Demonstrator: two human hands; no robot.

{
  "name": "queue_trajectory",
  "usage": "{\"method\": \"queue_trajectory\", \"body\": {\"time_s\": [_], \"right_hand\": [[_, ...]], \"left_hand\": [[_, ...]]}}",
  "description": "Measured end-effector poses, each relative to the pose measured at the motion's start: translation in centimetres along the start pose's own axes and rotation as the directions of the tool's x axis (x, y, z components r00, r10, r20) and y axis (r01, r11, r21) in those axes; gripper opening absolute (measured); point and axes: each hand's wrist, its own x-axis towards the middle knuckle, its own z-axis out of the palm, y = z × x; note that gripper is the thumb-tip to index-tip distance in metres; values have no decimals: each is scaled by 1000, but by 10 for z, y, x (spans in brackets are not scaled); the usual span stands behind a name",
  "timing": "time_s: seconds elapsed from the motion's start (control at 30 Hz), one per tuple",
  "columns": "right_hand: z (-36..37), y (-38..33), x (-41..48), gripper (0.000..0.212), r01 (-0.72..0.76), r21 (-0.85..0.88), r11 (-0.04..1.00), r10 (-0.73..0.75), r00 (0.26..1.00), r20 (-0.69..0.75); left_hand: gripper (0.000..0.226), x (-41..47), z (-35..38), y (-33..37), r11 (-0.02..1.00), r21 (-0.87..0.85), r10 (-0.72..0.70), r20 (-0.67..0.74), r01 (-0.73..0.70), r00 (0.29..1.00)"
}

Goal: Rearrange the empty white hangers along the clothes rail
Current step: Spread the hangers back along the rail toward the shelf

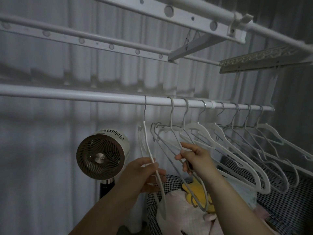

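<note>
A white clothes rail [84, 95] runs across the view at mid height. Several empty white hangers [237, 150] hang along its right half, crowded toward the right end. The leftmost white hanger [146, 141] hangs edge-on, apart from the others, and my left hand [145, 175] grips its lower arm. My right hand [194, 158] pinches the thin grey arm of the second hanger [166, 146], with thumb and forefinger closed on the wire.
A round fan [100, 156] stands on a pole to the left, below the rail. A checkered basket [279, 200] with pink and yellow soft items sits underneath the hangers. A folding drying rack [169, 12] spans overhead. Pale curtains hang behind.
</note>
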Motion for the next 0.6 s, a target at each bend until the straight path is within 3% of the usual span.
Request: {"method": "queue_trajectory", "body": {"time_s": [0.6], "right_hand": [[3,0,2,33,15,-21,1000,-13,998,66]], "left_hand": [[7,8,11,-6,999,-46,10,-75,-13,997]]}}
